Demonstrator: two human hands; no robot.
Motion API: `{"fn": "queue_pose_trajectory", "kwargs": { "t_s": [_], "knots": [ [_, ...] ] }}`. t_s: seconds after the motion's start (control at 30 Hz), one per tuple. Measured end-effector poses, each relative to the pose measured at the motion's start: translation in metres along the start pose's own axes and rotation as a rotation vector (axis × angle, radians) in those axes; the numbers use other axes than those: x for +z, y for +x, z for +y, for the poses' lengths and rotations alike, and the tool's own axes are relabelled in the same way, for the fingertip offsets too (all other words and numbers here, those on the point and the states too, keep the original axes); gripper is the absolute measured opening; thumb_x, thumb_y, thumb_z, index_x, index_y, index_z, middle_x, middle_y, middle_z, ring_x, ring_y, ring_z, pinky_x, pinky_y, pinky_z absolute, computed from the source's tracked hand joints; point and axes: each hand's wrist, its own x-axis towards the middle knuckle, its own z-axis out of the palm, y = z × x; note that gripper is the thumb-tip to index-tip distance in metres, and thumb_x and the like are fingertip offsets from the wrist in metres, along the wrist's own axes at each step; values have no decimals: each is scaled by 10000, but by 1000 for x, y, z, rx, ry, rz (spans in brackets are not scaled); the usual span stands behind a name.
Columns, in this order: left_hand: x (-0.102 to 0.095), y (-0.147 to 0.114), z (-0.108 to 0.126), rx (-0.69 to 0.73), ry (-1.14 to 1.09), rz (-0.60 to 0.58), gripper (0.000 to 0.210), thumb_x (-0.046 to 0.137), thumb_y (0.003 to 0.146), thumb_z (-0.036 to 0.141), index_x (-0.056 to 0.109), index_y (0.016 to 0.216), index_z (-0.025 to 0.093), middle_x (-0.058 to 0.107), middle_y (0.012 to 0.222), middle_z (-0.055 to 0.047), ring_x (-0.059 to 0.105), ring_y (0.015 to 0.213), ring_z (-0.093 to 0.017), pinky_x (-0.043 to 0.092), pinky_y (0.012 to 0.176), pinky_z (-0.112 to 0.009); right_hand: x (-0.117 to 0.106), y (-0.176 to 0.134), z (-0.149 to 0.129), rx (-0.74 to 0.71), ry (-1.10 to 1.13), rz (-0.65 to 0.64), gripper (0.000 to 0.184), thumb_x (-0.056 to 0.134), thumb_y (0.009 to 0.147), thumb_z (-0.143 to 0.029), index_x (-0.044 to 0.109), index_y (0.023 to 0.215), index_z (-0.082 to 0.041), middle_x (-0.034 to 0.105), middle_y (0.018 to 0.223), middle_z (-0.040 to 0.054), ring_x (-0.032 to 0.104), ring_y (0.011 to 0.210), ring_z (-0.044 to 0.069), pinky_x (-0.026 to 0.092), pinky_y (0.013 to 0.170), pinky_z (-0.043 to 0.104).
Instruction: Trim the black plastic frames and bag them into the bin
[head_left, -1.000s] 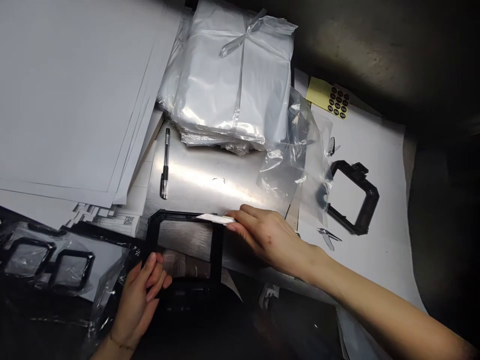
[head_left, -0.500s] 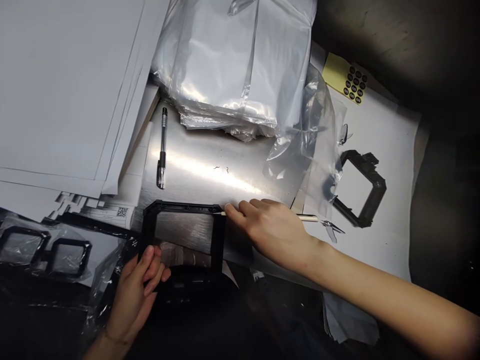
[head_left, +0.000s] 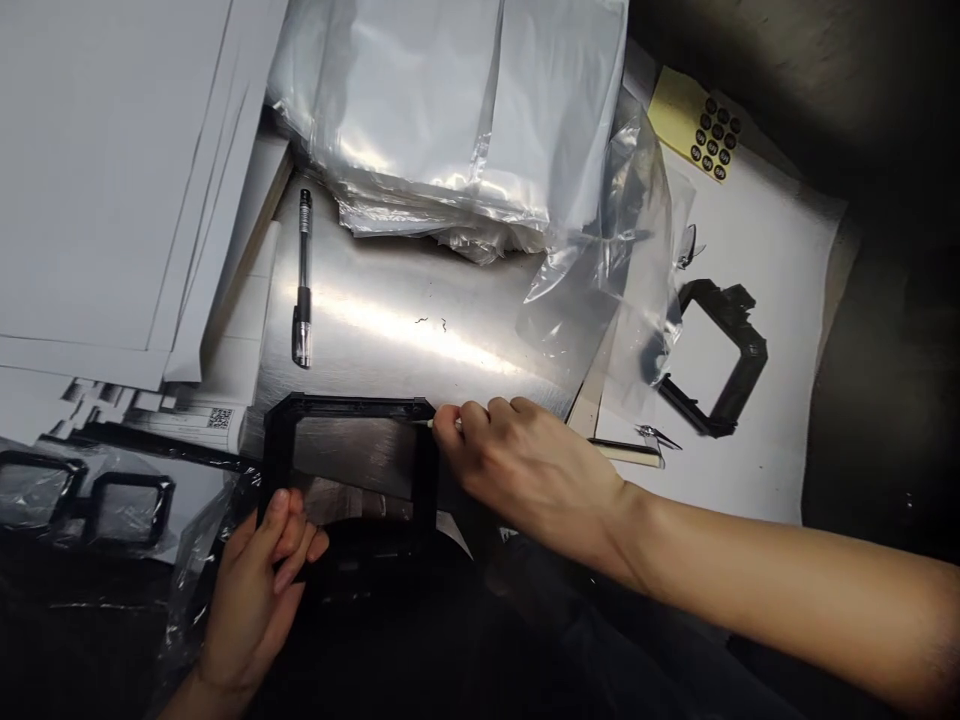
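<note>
Black rectangular frame with bevelled upper corners (head_left: 352,406) sits at the near edge of the metal tabletop (head_left: 360,265), its left side grasped in the curled fingers of the left hand (head_left: 262,560); whether it also rests on the surface cannot be told. Right hand (head_left: 525,460) grips a slim cream-handled tool (head_left: 628,454), tip at the frame's upper right corner, tip shape too small to read. Beyond lie a black-gripped pen (head_left: 302,280), stacked clear plastic bags (head_left: 442,110) and, on white paper (head_left: 780,250) at right, a second black frame (head_left: 741,390).
</note>
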Motion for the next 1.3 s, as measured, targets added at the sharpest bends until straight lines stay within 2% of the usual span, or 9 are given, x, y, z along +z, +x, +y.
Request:
{"fn": "queue_pose_trajectory", "kwargs": {
  "t_s": [0.23,0.47,0.57,0.67,0.73,0.8,1.0,1.13,1.3],
  "knots": [
    [1,1,-3,6,8,20,327,478,774,328,445,499,154,248,393,93,161,361,-42,347,428,-172,4,-5,5,4,-12,-21,326,356,661,35,537,926,-29,478,533,33,463,413,149,241,375,252],
    [1,0,-1,16,8,18,335,483,770,324,423,486,158,238,373,95,152,361,-48,343,420,-170,-2,-9,12,27,49,-142,349,374,659,46,525,958,-49,510,557,31,468,404,142,190,363,253],
    [1,1,-1,16,27,24,375,484,768,326,366,454,160,249,375,91,169,362,-46,340,419,-168,-8,-6,15,67,186,-228,358,403,647,45,528,960,-75,542,584,30,476,420,132,177,364,249],
    [1,2,-1,13,31,20,298,488,768,324,447,525,157,256,389,97,167,359,-39,348,432,-167,-9,-3,19,171,420,-326,284,476,621,4,548,854,-141,552,565,9,498,456,130,208,378,229],
    [1,2,-1,18,23,-2,253,484,771,323,490,577,160,255,396,101,160,358,-38,354,443,-173,-6,-2,21,270,554,-331,193,491,650,-56,547,792,-175,537,539,2,499,468,131,226,382,216],
    [0,1,0,22,39,-13,273,485,770,320,474,549,160,260,395,99,173,359,-40,361,456,-184,0,-1,23,333,653,-311,114,451,725,-136,548,754,-187,528,544,11,488,475,128,245,385,209],
    [2,-1,3,14,85,-37,352,487,767,314,398,458,169,240,369,96,172,353,-46,369,470,-201,9,6,27,302,899,-349,236,341,811,-247,533,708,-158,522,618,34,444,490,96,314,440,203],
    [2,-1,3,-3,73,-26,376,487,765,317,374,435,176,244,371,89,183,360,-56,375,472,-209,10,9,28,304,931,-341,271,317,825,-279,489,661,-148,495,603,29,385,457,78,301,426,198],
    [0,-1,2,-11,51,-28,364,485,769,306,383,447,171,250,386,90,172,361,-53,367,451,-200,18,8,28,296,987,-327,253,336,826,-282,476,655,-156,493,608,24,401,490,90,318,464,204]
  ]
}}
